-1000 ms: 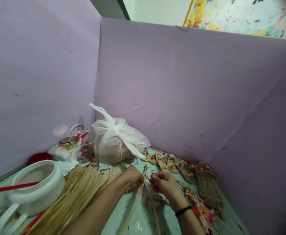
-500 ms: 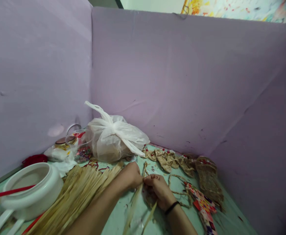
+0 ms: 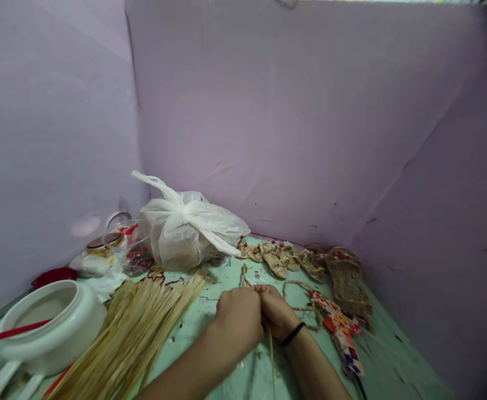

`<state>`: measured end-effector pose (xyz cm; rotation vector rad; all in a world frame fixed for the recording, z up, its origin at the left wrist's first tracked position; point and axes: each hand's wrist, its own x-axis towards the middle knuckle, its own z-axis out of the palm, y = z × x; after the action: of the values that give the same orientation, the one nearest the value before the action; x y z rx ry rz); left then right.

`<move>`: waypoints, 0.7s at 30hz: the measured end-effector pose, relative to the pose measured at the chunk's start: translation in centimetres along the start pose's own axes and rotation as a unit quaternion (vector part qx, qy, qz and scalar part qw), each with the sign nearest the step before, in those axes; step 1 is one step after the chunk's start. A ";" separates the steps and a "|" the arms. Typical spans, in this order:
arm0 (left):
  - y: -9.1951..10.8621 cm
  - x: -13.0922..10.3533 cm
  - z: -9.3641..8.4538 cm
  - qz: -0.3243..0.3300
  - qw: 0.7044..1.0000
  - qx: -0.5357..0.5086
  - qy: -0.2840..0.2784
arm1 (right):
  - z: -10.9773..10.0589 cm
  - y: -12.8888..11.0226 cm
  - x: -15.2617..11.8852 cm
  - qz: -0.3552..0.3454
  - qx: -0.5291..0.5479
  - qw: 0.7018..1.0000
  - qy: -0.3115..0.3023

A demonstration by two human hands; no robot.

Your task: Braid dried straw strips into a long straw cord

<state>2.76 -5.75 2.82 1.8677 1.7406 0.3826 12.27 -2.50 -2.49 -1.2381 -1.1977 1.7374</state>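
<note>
Both hands meet over the green tabletop (image 3: 210,333). My left hand (image 3: 241,314) is closed, its back toward the camera, so what its fingers grip is hidden. Pressed against it, my right hand (image 3: 277,311), with a black band at the wrist, is closed around a fibre strand (image 3: 272,361) that hangs down toward the front. The twisted end of a cord (image 3: 244,273) shows just beyond the fingers. A bundle of dry straw-coloured fibres (image 3: 139,328) lies left of my hands. To the right a loop of twisted cord (image 3: 299,283) rests on the table.
A white pot (image 3: 51,333) with a red stick stands at the left. Behind are a tied white plastic bag (image 3: 185,233) and a tub of beads (image 3: 138,260). Small woven slippers (image 3: 274,261), a larger woven piece (image 3: 347,278) and a patterned glue gun (image 3: 339,328) lie right.
My left hand has moved right and nearer the camera, now overlapping my right hand. Less of the hanging strands shows. The view has tilted down and shifted slightly.
</note>
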 end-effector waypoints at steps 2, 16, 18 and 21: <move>-0.9 0.9 -1.9 -0.022 0.999 0.030 0.035 | -0.1 -0.1 0.0 0.022 0.020 1.000 -0.011; -2.9 3.4 -1.2 -0.148 0.924 -0.308 -0.171 | -0.1 -0.9 -0.1 0.040 0.039 0.998 -0.026; -3.0 3.5 -1.2 -0.155 0.935 -0.276 -0.162 | -0.1 -0.6 0.2 0.025 0.016 0.999 -0.014; -3.2 3.7 -1.0 -0.156 0.955 -0.212 -0.135 | -0.1 0.1 0.9 -0.016 -0.080 0.997 0.013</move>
<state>-0.03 -1.86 1.21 1.2542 1.5819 0.3276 12.14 -1.72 -2.86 -1.3224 -1.3562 1.6220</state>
